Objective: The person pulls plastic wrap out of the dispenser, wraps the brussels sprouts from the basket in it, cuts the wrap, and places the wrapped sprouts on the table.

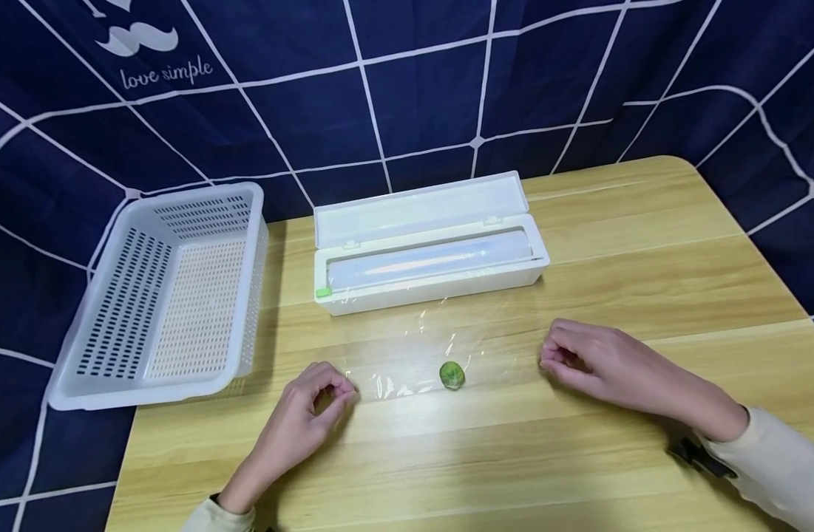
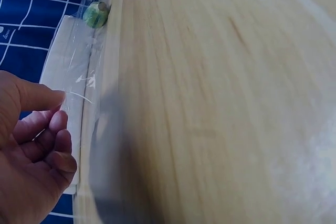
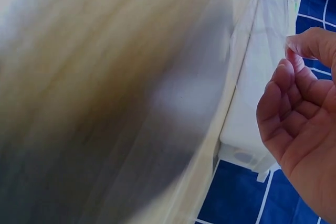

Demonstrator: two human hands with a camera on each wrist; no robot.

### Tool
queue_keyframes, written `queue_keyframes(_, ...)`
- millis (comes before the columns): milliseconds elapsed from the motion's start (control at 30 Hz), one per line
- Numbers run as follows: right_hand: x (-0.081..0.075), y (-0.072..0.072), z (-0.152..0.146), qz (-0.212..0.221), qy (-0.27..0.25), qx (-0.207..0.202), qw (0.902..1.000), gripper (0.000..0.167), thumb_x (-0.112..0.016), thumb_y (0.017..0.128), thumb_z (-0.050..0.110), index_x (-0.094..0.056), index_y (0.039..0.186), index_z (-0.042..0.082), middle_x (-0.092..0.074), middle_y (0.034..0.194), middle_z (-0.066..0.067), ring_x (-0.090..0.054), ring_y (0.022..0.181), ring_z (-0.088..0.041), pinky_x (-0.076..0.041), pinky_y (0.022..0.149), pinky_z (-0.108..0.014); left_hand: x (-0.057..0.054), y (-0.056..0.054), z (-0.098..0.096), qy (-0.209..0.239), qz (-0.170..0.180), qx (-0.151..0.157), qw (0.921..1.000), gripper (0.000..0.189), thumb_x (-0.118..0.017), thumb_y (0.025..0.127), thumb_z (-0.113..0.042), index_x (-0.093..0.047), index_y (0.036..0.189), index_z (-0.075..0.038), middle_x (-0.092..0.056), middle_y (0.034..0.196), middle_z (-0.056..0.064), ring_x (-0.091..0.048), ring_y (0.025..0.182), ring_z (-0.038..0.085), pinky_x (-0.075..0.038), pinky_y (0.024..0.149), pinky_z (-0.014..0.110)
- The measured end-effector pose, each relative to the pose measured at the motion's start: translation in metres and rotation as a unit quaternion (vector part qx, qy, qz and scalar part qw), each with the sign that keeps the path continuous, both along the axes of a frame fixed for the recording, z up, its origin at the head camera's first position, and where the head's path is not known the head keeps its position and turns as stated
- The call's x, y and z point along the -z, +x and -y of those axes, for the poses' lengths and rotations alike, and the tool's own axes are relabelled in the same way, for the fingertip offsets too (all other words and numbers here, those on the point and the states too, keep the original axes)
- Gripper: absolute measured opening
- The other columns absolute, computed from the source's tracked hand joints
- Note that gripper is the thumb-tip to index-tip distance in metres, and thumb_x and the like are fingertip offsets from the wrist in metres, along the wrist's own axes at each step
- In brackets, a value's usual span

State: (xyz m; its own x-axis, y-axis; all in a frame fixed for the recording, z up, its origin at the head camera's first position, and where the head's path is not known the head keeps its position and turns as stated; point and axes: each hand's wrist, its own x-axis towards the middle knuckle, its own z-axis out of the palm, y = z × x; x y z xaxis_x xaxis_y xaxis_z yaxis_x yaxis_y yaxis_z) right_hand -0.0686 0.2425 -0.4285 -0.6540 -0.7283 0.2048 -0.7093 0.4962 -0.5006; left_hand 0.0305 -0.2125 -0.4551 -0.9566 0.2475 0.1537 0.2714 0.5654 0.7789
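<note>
Our left hand [image 1: 313, 408] and right hand [image 1: 602, 360] pinch left and right edges of clear film [image 1: 450, 344]; green item [image 1: 452, 375] between hands, over or under film unclear. We judge: spreading step; next move calls for even tension.

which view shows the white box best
The head view: the white box shows whole, lid open, roll visible inside. The left wrist view has its side partly behind the left hand; the right wrist view, partly behind the right hand.
</note>
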Motion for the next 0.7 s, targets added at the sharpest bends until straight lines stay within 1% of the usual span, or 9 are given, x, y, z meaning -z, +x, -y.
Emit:
queue_keyframes(167,-0.001,-0.004,0.002,0.01,0.009,0.01,0.9999,0.036,-0.081,0.094,0.004,-0.059,0.098,0.032,-0.048,0.088,0.023,-0.049,0.074,0.003,-0.04,0.065,-0.013,0.001,-0.003,-0.001,-0.008,-0.003,-0.005,1.0,0.026,-0.082,0.094,0.006,-0.073,0.094,-0.018,-0.061,0.089,-0.015,-0.051,0.073,0.012,-0.045,0.061,0.024)
queue_keyframes(267,0.0,-0.005,0.003,0.006,0.019,0.014,0.9997,0.034,-0.08,0.095,0.005,-0.059,0.097,0.033,-0.049,0.089,0.024,-0.049,0.075,0.003,-0.042,0.066,-0.016,0.002,-0.006,-0.002,-0.016,-0.001,-0.007,0.9998,0.025,-0.082,0.094,0.007,-0.073,0.094,-0.016,-0.06,0.089,-0.014,-0.052,0.074,0.013,-0.046,0.061,0.024)
queue_keyframes(433,0.004,-0.008,0.005,-0.006,0.026,0.013,0.9996,0.032,-0.079,0.095,0.008,-0.059,0.096,0.033,-0.05,0.09,0.023,-0.049,0.075,0.004,-0.045,0.065,-0.02,0.002,-0.01,-0.003,-0.029,0.014,-0.011,0.9994,0.023,-0.082,0.093,0.008,-0.073,0.093,-0.014,-0.06,0.088,-0.012,-0.055,0.078,0.015,-0.048,0.065,0.026)
queue_keyframes(700,0.01,-0.012,0.006,-0.016,0.035,0.016,0.9991,0.031,-0.079,0.096,0.009,-0.058,0.093,0.031,-0.048,0.088,0.022,-0.047,0.073,0.004,-0.045,0.063,-0.021,0.001,-0.015,-0.007,-0.043,0.037,-0.016,0.9983,0.024,-0.082,0.093,0.007,-0.073,0.091,-0.015,-0.06,0.087,-0.012,-0.056,0.081,0.014,-0.051,0.071,0.028)
